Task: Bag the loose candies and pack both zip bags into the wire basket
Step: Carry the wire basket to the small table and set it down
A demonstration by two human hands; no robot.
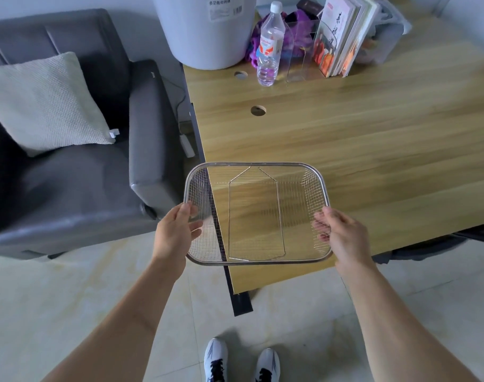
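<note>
I hold a rectangular wire basket (256,164) in the air over the near left corner of the wooden table (373,139). The basket is empty; its mesh bottom shows the tabletop through it. My left hand (177,232) grips the basket's left rim, thumb on top. On the right rim, my right hand (338,232) grips with fingers curled inside the mesh. No candies or zip bags show in this view.
At the table's far edge stand a white bucket (207,31), a clear water bottle (269,45), a clear acrylic stand (301,59), leaning books (343,37) and purple fabric (298,23). A grey armchair (70,188) with a white cushion (42,106) sits left.
</note>
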